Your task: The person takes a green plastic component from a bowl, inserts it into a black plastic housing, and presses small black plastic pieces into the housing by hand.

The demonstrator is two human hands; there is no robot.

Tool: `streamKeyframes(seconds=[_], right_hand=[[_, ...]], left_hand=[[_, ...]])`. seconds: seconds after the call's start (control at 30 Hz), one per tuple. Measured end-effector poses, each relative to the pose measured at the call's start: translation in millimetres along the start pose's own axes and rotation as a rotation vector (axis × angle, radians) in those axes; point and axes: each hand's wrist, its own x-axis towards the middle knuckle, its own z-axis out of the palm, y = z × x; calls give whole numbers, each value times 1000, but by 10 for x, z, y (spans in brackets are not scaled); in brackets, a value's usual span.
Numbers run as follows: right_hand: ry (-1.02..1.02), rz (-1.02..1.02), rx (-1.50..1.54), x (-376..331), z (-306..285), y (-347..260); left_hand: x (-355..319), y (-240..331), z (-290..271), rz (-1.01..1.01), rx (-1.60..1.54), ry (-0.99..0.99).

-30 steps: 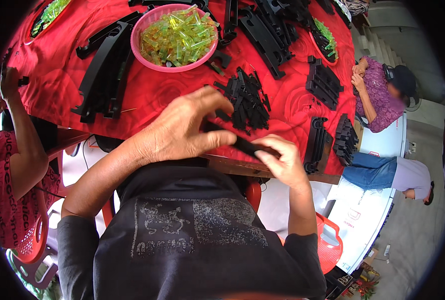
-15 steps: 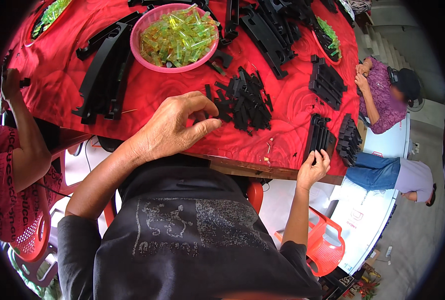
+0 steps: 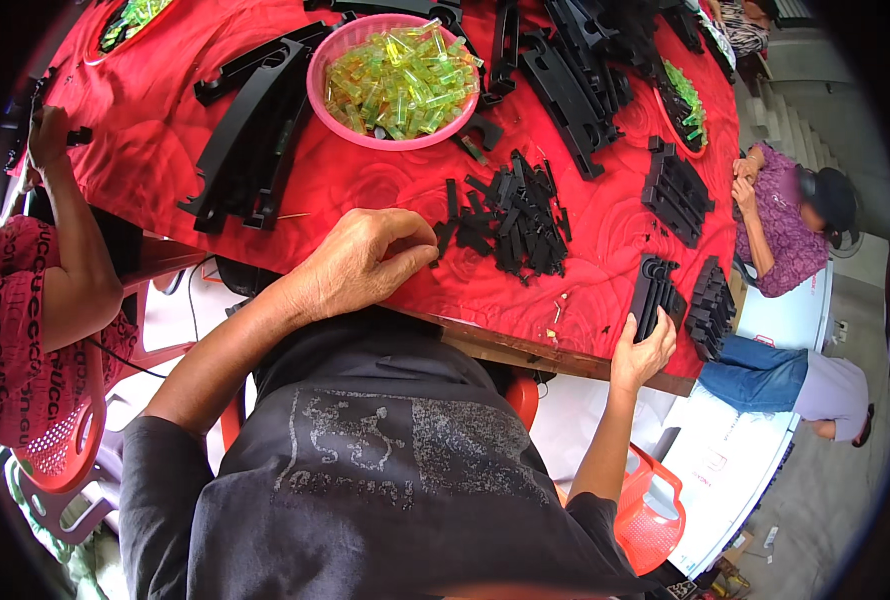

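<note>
My left hand (image 3: 365, 262) is at the table's near edge, thumb and forefinger pinched together. Its fingertips meet the left fringe of a pile of small black plastic strips (image 3: 527, 222); what they hold, if anything, is hidden. My right hand (image 3: 645, 350) grips the near end of a black slotted plastic part (image 3: 657, 288) near the right corner. Beside that part, to its right, lies a similar ridged black part (image 3: 710, 305), and farther back is another slotted black part (image 3: 677, 190).
A pink basket (image 3: 330, 112) heaped with yellow-green clear pieces (image 3: 400, 82) stands beyond the pile. Long black plastic housings (image 3: 255, 135) lie on the red tablecloth (image 3: 365, 180). One person (image 3: 50, 270) sits at left, another (image 3: 785, 220) works at right.
My left thumb and forefinger have closed together beside the strips. My right hand has a fuller hold around the slotted part. The whole view has shifted slightly.
</note>
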Motion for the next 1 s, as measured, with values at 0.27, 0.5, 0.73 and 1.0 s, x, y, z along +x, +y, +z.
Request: streamKeyframes(seconds=[0.27, 0.5, 0.73, 1.0], right_hand=[[-61, -33, -133, 218, 7, -185], [25, -312, 555, 760, 89, -1259], [-21, -582, 787, 1006, 331, -2483], [83, -528, 332, 1436, 780, -2283]], left_hand=[[11, -56, -46, -52, -4, 68], [22, -262, 20, -44, -37, 162], [2, -296, 62, 138, 60, 208], [0, -317, 58, 196, 85, 239]])
